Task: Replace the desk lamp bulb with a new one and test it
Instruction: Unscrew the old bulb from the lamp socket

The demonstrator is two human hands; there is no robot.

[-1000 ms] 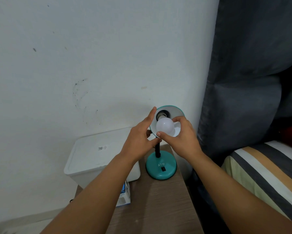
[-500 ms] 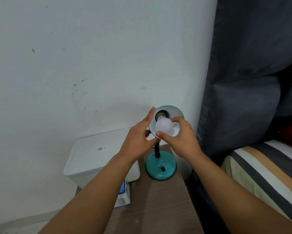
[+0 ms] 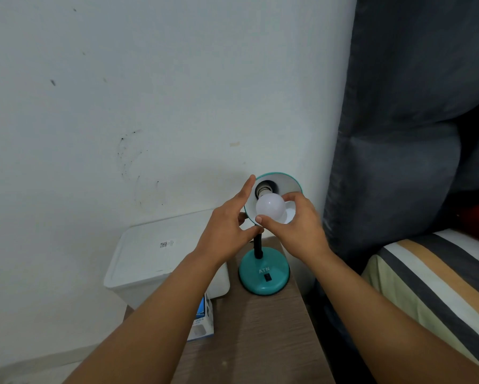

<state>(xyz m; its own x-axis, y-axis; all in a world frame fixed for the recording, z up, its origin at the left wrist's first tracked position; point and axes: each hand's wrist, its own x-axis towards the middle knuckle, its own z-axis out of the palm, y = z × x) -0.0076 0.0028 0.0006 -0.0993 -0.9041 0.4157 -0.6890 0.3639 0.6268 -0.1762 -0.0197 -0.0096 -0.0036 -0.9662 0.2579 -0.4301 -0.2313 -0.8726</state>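
A teal desk lamp stands on a wooden bedside table, with its round base [image 3: 264, 275] near the wall and its shade [image 3: 288, 181] tilted up toward me. A white bulb [image 3: 270, 207] sits at the socket inside the shade, its metal base partly showing. My right hand [image 3: 296, 225] grips the bulb with thumb and fingers. My left hand [image 3: 227, 228] holds the left rim of the shade, index finger stretched along it. The bulb is unlit.
A white plastic bin [image 3: 161, 253] with a lid stands left of the lamp. A blue and white bulb box [image 3: 202, 322] lies beside the table [image 3: 260, 336]. A grey padded headboard [image 3: 399, 162] and a striped bed [image 3: 440, 278] are to the right.
Both hands stay on the lamp. My right hand's fingers have shifted slightly around the bulb; the view has drifted a little.
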